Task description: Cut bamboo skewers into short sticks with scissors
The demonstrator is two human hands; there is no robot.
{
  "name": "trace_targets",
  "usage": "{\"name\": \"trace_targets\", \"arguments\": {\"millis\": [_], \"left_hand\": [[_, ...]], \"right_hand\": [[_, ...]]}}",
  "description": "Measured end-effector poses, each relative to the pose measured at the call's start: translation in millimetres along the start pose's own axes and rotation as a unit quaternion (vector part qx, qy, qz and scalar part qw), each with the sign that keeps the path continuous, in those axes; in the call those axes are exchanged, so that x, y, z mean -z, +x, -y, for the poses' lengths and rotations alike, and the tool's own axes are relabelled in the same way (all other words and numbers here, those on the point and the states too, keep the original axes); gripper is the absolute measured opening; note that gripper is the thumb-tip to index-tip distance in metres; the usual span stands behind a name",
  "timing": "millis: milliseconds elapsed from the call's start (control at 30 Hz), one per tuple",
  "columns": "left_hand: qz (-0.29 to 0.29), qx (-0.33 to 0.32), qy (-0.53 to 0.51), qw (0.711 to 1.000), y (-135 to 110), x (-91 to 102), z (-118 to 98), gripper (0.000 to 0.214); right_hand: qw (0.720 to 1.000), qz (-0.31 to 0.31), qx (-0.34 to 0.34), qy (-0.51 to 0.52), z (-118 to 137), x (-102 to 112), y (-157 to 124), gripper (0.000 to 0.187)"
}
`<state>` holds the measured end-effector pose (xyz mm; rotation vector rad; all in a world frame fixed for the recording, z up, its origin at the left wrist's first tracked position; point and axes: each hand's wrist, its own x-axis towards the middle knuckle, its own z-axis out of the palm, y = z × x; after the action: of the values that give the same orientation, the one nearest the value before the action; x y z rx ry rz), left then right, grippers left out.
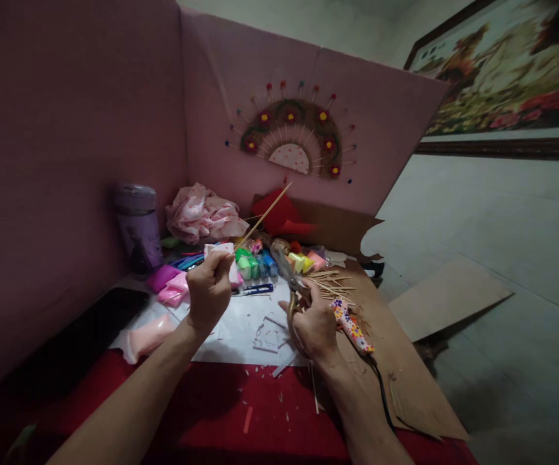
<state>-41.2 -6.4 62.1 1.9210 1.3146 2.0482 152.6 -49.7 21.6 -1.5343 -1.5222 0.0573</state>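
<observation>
My left hand (210, 287) is closed around the lower end of a thin wooden skewer (266, 213), which slants up and to the right. Just behind that fist shows a pale piece with pink spots (220, 248); whether the hand touches it I cannot tell. In my right hand (315, 323) is a pair of scissors (286, 266), its grey blades pointing up and away, apart from the skewer. To the right of this hand lie several loose wooden sticks (330, 284) and a flower-patterned glue gun (352, 326) with a black cord.
Packets of coloured clay (255, 263), a purple tumbler (139, 226) and crumpled spotted cloth (204, 216) stand behind my hands. A pink board (371, 129) bears a half-round flower decoration (290, 126). White paper (221, 349), brown cardboard (405, 387) and scraps cover the red cloth (212, 420).
</observation>
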Motion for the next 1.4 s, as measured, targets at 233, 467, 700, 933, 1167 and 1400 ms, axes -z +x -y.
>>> {"name": "trace_targets", "arguments": {"millis": [233,467,700,933,1167,1400], "left_hand": [[0.066,-0.068,0.027,0.995,-10.9,-5.9,-5.1,0.017],[0.136,-0.101,0.011,0.986,-25.7,-16.2,-10.1,0.017],[0.174,-0.108,0.015,0.979,-34.9,-21.5,-16.7,0.024],[0.184,-0.115,0.027,0.976,-37.5,-23.3,-15.9,0.026],[0.192,-0.166,0.035,0.967,-40.7,-23.9,-11.4,0.024],[0.193,-0.237,0.003,0.952,-44.7,-23.5,-35.6,0.023]], "right_hand": [[0.980,0.159,0.103,-0.057,5.6,-11.5,-12.1,0.043],[0.953,0.240,0.186,-0.004,7.8,-21.9,-14.5,0.041],[0.934,0.264,0.240,0.016,4.9,-37.9,-13.5,0.020],[0.929,0.229,0.286,0.044,5.2,-34.9,-17.7,0.013],[0.971,0.111,0.071,0.199,15.2,-15.4,-10.2,0.013],[0.970,0.108,0.189,0.111,1.7,-26.5,-14.5,0.009]]}}
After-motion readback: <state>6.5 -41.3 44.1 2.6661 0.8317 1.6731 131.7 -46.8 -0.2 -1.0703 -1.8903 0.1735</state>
